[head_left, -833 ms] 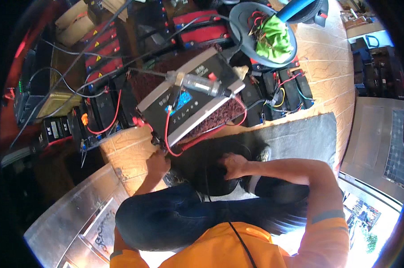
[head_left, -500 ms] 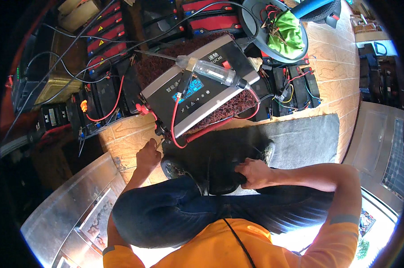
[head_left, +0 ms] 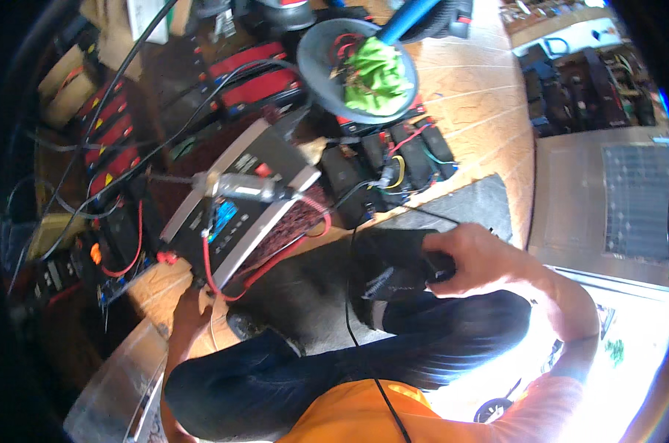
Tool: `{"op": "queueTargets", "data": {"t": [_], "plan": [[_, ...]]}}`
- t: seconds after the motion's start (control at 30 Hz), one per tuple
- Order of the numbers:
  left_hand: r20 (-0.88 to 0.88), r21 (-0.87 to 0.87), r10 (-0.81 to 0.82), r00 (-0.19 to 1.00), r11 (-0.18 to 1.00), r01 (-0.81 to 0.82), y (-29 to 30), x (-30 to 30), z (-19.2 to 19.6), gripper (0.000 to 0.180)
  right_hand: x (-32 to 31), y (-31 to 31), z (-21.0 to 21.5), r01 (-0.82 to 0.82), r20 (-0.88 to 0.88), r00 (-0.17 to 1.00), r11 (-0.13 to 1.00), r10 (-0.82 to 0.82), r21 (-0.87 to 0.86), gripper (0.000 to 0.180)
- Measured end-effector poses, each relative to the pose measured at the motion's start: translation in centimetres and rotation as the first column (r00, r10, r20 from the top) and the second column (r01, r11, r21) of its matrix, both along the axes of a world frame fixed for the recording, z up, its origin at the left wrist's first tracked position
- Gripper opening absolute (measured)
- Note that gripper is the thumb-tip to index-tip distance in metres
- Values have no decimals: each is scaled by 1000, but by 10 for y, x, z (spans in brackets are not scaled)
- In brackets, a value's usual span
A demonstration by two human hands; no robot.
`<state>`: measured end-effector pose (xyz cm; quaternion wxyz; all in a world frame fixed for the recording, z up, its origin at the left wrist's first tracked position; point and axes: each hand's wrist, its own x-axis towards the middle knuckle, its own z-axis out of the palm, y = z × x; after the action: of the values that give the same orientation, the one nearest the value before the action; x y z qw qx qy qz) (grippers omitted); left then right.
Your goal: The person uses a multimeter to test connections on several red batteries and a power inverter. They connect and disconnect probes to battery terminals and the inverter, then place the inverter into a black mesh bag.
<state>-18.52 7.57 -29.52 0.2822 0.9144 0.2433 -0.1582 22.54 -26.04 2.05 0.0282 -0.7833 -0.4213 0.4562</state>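
Note:
My right hand (head_left: 467,262) is closed around one end of a black, box-shaped battery (head_left: 393,269), raised over the dark mat (head_left: 297,295) above my right leg. Blur hides its details. My left hand (head_left: 192,314) is low beside the near left corner of the battery charger (head_left: 257,188). Its fingers are curled together, and what they may pinch is not clear. Across the charger lies a clear-handled test probe (head_left: 242,187) with a coiled red lead (head_left: 275,262). The charger's small blue screen (head_left: 222,221) is lit.
Several black batteries with coloured wires (head_left: 415,151) stand behind the mat. A grey basin (head_left: 312,81) holds a green cloth (head_left: 379,77). Red-topped batteries (head_left: 257,77) line the far side. Loose black cables (head_left: 161,140) cross the left. A cabinet (head_left: 571,199) stands at right.
My right hand has lifted the black battery up and to the right from between my feet. The view has swung right, so the charger and basin sit farther left.

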Motion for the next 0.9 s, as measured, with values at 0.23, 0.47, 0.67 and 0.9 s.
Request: {"op": "queueTargets", "data": {"t": [0.23,0.47,0.67,0.9], "plan": [[-239,-807,103,966,532,-256,29,66,182,37,30,11,60,264,39,962,960,-269,97,41],[29,-996,-24,999,85,31,-40,167,241,81,52,19,89,323,-63,946,913,-317,249,43],[-493,-852,341,800,-375,-366,-116,227,208,81,54,11,98,194,-101,981,848,-166,493,44],[-169,-667,238,957,-742,67,-156,299,199,84,50,4,90,93,-128,992,749,-11,656,35]]}}
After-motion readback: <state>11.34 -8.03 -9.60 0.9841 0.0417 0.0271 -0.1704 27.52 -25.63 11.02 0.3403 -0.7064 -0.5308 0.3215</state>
